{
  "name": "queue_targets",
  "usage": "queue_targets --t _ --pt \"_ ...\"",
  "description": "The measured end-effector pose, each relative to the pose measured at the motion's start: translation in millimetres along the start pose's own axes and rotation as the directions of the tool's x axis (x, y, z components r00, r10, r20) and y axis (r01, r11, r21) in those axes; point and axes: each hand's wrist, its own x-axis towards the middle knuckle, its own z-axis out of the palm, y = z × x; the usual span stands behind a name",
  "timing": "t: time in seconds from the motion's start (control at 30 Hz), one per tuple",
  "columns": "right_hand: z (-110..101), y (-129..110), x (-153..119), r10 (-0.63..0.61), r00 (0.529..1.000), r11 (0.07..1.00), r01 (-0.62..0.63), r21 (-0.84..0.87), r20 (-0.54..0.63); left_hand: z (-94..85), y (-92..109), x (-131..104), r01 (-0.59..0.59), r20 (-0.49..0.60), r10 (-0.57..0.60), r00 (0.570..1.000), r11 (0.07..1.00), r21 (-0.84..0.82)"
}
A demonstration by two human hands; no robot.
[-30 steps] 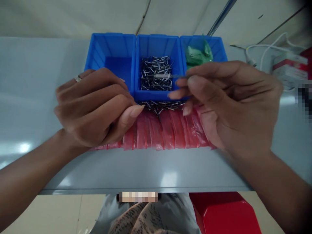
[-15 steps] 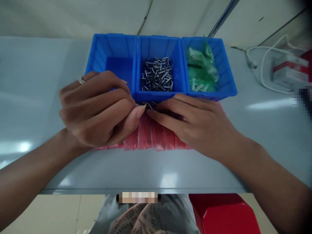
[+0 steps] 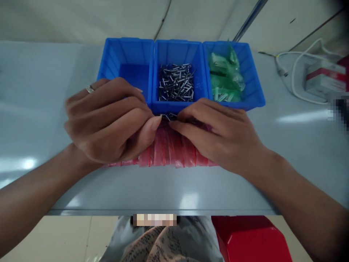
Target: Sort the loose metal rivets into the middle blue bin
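Observation:
My left hand [image 3: 109, 122], with a ring on one finger, is curled closed in front of the left blue bin. Its thumb and forefinger press together; what they hold, if anything, is hidden. My right hand [image 3: 222, 134] is half curled, thumb and forefinger close together at a small pile of metal pins like pop rivets [image 3: 169, 117]. Whether a pin sits between those fingers does not show. The pile lies between both hands, just before the middle blue bin [image 3: 178, 108]. Beneath the hands, pink zip bags [image 3: 174, 153] lie overlapped in a row.
More metal pins [image 3: 176, 85] fill the middle bin's floor. Green plastic bags [image 3: 225, 78] with pale pieces lie in the right blue bin [image 3: 253, 85]; the left blue bin [image 3: 129, 51] stands beside. A white cable [image 3: 294, 80] and box [image 3: 325, 78] are at right. A red stool [image 3: 256, 240] stands below.
My right hand has shifted slightly right and up, its fingers drawing back from my left thumb. More of the small pin pile shows between the hands. My left hand has barely moved.

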Motion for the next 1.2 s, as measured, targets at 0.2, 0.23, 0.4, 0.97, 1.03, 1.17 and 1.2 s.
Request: queue_targets --t 0.2,0.23,0.4,0.97,1.03,1.17,1.2 --pt "-18.0 1.8 6.9 0.244 0.964 0.929 -0.201 0.31 -0.105 -0.2 3.2 5.7 0.011 0.05 -0.013 0.999 0.999 0.045" --pt "-18.7 0.9 8.3 0.285 0.952 0.899 -0.225 0.376 -0.111 0.9 2.4 6.0 -0.007 0.05 0.005 0.999 0.999 0.046" --pt "-11.8 -11.2 12.8 0.54 0.84 0.615 -0.35 0.707 -0.053 6.3 -7.6 3.8 -0.177 -0.012 0.177 0.984 0.983 0.052" --pt "-9.3 -16.0 14.6 0.617 0.763 0.32 -0.468 0.824 0.193 7.7 -6.5 2.7 -0.135 0.008 0.135 0.991 0.99 -0.047" --pt "-11.0 -17.6 15.9 0.637 0.748 0.293 -0.457 0.84 0.185 5.1 -6.0 3.5 -0.141 0.003 0.142 0.99 0.989 -0.035" --pt "-13.8 -19.3 16.7 0.676 0.73 0.283 -0.387 0.878 0.104 -3.6 -2.1 7.3 0.006 0.049 -0.004 0.999 1.0 -0.028" --pt "-13.8 -19.8 16.6 0.682 0.726 0.276 -0.374 0.885 0.094 -5.3 -1.2 8.7 0.046 0.046 -0.045 0.998 0.999 -0.023"
